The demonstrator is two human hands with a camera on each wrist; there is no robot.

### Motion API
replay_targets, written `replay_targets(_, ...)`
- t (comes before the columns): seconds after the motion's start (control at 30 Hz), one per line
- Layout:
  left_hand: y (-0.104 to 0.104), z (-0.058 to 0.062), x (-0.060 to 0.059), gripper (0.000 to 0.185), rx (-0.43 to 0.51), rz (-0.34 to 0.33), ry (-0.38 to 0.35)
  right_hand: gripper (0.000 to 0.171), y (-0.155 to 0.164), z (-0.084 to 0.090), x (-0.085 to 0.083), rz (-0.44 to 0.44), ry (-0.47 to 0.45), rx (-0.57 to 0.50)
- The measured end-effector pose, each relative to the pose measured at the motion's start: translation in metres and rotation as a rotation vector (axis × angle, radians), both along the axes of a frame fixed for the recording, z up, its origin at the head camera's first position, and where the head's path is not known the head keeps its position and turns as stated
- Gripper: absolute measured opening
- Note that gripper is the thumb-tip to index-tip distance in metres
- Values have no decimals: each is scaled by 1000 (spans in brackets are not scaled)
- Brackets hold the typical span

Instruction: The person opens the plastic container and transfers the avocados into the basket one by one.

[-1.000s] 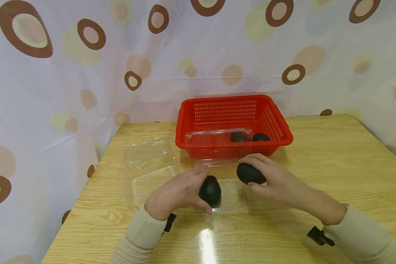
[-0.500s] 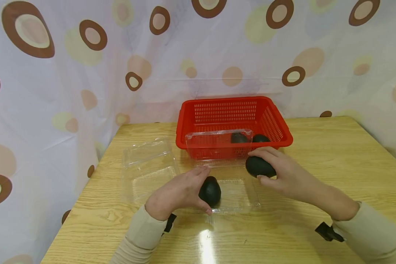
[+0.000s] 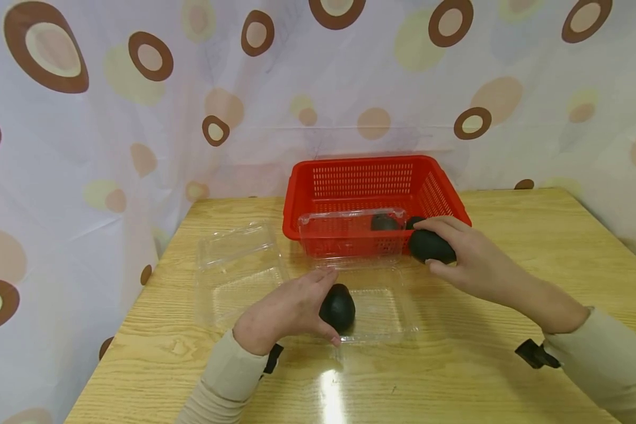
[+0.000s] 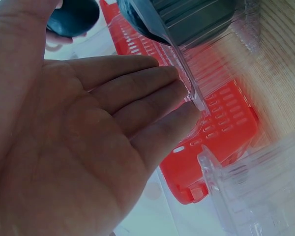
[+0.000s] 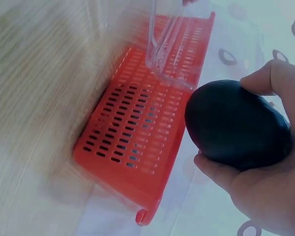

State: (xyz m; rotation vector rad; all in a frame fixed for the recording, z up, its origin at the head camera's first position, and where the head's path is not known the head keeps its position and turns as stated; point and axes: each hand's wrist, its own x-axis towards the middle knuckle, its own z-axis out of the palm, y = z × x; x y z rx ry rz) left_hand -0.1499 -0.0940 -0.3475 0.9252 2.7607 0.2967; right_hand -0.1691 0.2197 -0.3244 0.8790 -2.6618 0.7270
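Observation:
My right hand (image 3: pixel 474 256) grips a dark avocado (image 3: pixel 431 246) in the air by the front right corner of the red basket (image 3: pixel 292 203). In the right wrist view, thumb and fingers curl round this avocado (image 5: pixel 236 125). Another avocado (image 3: pixel 339 308) lies in the left part of a clear plastic clamshell box (image 3: pixel 381 312), whose lid (image 3: pixel 344 221) stands up in front of the basket. My left hand (image 3: pixel 283 306) is at the box's left side, beside that avocado. The left wrist view shows its fingers (image 4: pixel 132 93) straight, at the clear wall, holding nothing.
Two more avocados, one (image 3: pixel 384 222) seen through the lid, lie in the basket's front right part. A second clear clamshell box (image 3: pixel 244 288) lies open at the left of the wooden table (image 3: pixel 540 253). A patterned curtain (image 3: pixel 328 88) hangs behind.
My right hand has carried its avocado from above the box to the right and back, toward the basket. The left hand and the boxed avocado have stayed in place.

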Motion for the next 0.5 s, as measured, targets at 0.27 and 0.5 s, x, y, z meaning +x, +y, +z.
replay_targets(0.27, 0, -1, 0, 113, -1, 10, -4, 53, 6, 1, -15, -7, 92, -13)
replay_targets(0.5, 1, -2, -2, 113, -17, 19, -17, 54, 8, 5, -27, -47, 13, -10)
